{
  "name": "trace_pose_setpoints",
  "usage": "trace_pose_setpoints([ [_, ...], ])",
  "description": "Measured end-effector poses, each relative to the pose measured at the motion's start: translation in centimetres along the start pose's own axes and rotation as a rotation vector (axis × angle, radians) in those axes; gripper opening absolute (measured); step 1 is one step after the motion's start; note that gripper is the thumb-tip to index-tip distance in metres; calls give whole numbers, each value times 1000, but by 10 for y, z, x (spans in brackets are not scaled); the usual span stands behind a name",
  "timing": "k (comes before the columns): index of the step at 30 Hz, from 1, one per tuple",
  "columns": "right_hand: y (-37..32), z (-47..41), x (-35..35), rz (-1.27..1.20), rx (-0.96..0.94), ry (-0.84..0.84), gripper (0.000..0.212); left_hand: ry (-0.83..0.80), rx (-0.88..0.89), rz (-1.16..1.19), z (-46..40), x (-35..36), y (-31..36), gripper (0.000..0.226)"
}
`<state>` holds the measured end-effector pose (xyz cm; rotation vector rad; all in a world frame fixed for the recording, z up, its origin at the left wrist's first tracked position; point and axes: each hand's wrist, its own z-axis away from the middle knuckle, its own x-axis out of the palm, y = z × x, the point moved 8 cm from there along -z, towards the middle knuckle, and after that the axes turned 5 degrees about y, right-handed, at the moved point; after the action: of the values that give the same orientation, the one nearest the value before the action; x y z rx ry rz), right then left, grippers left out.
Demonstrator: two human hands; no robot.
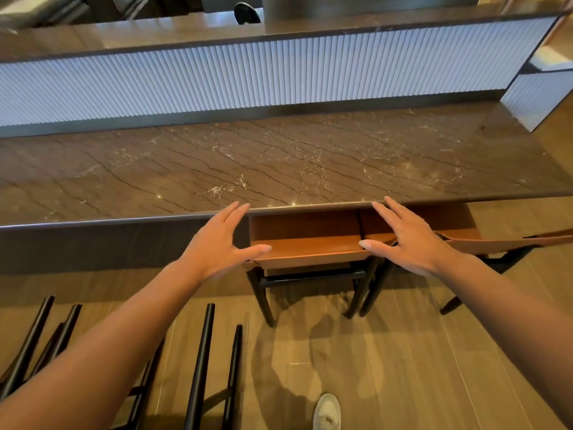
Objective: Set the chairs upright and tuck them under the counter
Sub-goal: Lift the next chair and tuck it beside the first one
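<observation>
Left hand (217,243) and right hand (409,240), both spread open, hover either side of the tan upright chair (310,243), tucked under the marble counter (279,169) mid-frame; an overturned chair (201,361) at lower left seems left to do.

There is a single view, from a wide-angle camera worn on the person's head. It looks forward and steeply down from standing height, facing the long brown marble tabletop (279,162) square on. The tabletop's near edge crosses the middle of the frame, with the ribbed white panel (248,79) behind it near the top. The wooden floor (403,352) fills the bottom, close below the lens. Straight lines bow towards the frame's edges.
</observation>
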<state>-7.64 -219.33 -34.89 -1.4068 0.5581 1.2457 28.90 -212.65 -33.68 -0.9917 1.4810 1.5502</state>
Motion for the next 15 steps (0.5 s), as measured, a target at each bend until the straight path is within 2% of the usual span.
trace_pose_setpoints([
  [4,-36,28,-6,-181,16,27,104,83,-13,172,31,-39,8,111],
  [10,-130,102,-55,-449,-21,245,89,304,-26,538,108,-140,37,89],
  [15,-221,171,-85,-591,-105,357,75,448,41,674,189,-225,60,84],
])
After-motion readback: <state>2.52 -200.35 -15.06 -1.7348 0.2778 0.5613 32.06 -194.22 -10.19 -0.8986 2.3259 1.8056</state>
